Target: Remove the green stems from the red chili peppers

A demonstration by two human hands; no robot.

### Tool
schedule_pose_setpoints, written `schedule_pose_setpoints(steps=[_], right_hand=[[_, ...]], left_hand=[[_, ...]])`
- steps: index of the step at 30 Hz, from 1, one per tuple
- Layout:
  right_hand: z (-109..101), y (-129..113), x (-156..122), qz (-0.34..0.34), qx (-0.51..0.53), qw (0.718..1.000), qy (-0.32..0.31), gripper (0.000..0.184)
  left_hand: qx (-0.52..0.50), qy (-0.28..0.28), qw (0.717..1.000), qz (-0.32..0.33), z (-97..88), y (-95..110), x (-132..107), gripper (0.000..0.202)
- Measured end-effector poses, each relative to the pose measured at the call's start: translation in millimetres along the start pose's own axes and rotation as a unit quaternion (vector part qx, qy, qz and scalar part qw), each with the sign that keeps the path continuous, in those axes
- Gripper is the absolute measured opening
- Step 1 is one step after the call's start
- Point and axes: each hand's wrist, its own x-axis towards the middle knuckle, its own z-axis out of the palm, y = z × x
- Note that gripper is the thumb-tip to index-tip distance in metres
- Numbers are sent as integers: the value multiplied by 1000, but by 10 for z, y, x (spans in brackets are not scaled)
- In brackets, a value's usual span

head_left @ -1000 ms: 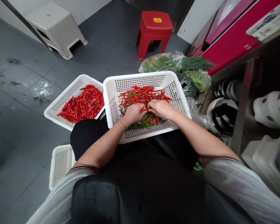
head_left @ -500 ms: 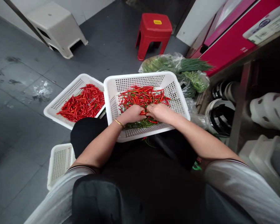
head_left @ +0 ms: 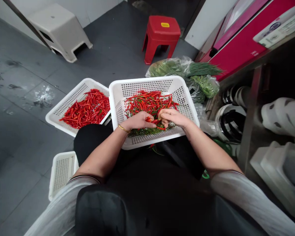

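Note:
A white perforated basket (head_left: 147, 144) rests on my lap, holding red chili peppers (head_left: 147, 101) with green stems. Loose green stems (head_left: 147, 131) lie along its near side. Over the basket, my left hand (head_left: 140, 120) is closed around a few red chili peppers, their ends showing at the thumb. Just to its right, my right hand (head_left: 170, 117) has its fingers curled together in a pinch; what they hold, if anything, is hidden. To the left, a second white basket (head_left: 56, 113) holds a pile of red chili peppers (head_left: 87, 109), mostly without stems.
Another white basket (head_left: 63, 170) sits at lower left. Ahead stand a red stool (head_left: 163, 31) and a pale stool (head_left: 56, 24). Bagged green vegetables (head_left: 169, 67) lie beyond the basket. At right, a metal shelf holds stacked white containers (head_left: 285, 114).
My right hand has moved slightly right, away from my left hand, and its fingers have curled. My left hand stays near the same spot, with the chili peppers in it.

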Motion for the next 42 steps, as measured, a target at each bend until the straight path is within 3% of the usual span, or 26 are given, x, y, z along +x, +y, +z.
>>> schedule_pose_setpoints(steps=[2, 4, 7, 10, 13, 16, 18, 20, 22, 24, 25, 27, 29, 31, 33, 36, 37, 42], right_hand=[[170, 21, 66, -11, -38, 998, 46, 50], [322, 21, 135, -27, -170, 976, 134, 49], [358, 0, 200, -22, -425, 881, 208, 46], [162, 22, 206, 52, -584, 793, 165, 43], [0, 121, 189, 72, -655, 746, 99, 38], [58, 275, 225, 23, -668, 744, -22, 33], [134, 361, 285, 11, -646, 759, -74, 28], [150, 395, 343, 2, -594, 803, -42, 25], [105, 358, 363, -21, -489, 871, 46, 23], [62, 254, 336, -61, -362, 923, 115, 24], [59, 186, 309, -82, -322, 934, 133, 25], [90, 49, 247, -114, -328, 924, 162, 26], [130, -33, 188, -106, -418, 880, 201, 27], [130, -10, 135, -55, -507, 832, 220, 31], [89, 124, 92, 24, -555, 816, 161, 31], [40, 401, 64, 127, -565, 815, -14, 29], [42, 473, 70, 145, -566, 810, -47, 29], [106, 531, 131, 106, -592, 796, -74, 25]], left_hand=[[-33, 4, 999, -8, 52, -3, 11, 42], [-83, 26, 996, -34, 130, -44, 26, 41], [-186, 72, 974, -105, 259, -136, 55, 35], [-287, 122, 941, -134, 285, -165, 77, 33], [-359, 175, 913, -85, 154, -104, 69, 30], [-376, 184, 907, -55, -6, -53, 47, 23], [-355, 189, 914, -61, -58, -70, 50, 19], [-309, 225, 921, -74, -56, -121, 72, 18], [-245, 264, 929, -82, -19, -176, 105, 19], [-197, 260, 942, -81, 39, -207, 141, 22], [-189, 243, 948, -82, 72, -210, 158, 24], [-209, 205, 952, -92, 142, -192, 185, 29], [-262, 178, 942, -113, 206, -156, 199, 36], [-320, 159, 924, -136, 244, -121, 195, 37], [-363, 155, 908, -139, 238, -98, 170, 35], [-394, 172, 896, -113, 152, -85, 103, 28], [-393, 174, 896, -112, 118, -81, 78, 25], [-373, 187, 898, -142, 83, -64, -8, 17]])
